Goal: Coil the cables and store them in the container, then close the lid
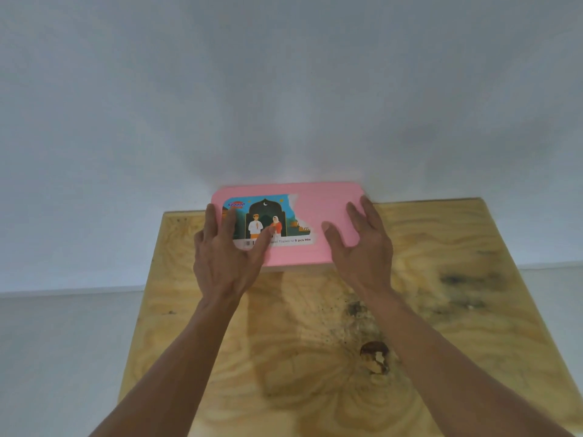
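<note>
Hands flat on pink lid (318, 212), left hand (225, 257) and right hand (362, 247) open, grasping nothing.
We judge it light, stiff plastic; press its corners.

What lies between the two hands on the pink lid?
Head view: between left hand and right hand, only the pink lid and its torn sticker.

left hand (225, 257) flat, right hand (362, 247) spread, palms down

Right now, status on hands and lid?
Left hand and right hand flat, open on pink lid. Lid on container. No cables visible. Table unobstructed.
</note>
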A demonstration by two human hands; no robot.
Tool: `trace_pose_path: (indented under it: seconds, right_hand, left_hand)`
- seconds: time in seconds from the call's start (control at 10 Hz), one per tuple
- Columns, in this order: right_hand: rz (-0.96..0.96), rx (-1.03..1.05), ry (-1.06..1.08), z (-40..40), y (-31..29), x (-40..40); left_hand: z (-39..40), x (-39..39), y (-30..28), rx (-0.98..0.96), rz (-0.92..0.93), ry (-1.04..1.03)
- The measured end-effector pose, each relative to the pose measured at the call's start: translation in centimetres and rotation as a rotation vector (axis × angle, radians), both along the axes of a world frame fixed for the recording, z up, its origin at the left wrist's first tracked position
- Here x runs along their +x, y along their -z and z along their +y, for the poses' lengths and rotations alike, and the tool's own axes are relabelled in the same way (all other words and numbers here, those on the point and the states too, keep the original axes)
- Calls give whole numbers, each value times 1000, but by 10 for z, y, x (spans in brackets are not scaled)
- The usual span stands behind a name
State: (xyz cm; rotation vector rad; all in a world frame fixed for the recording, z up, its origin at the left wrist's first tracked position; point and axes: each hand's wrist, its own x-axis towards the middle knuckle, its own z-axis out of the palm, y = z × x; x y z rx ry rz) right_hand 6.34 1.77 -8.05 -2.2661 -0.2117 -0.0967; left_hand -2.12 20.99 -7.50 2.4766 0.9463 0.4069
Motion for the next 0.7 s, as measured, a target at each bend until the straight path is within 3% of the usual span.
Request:
trace_pose_path:
  seconds: [0.4,0.7]
  right_hand:
    - [6,-325,-121,-4,-17,-1]
    - [99,-228,-226,-6,-87,-24]
  left_hand:
    - [-6,-1,-17,109,140,132]
    - [-39,-23,-77,17,20,208]
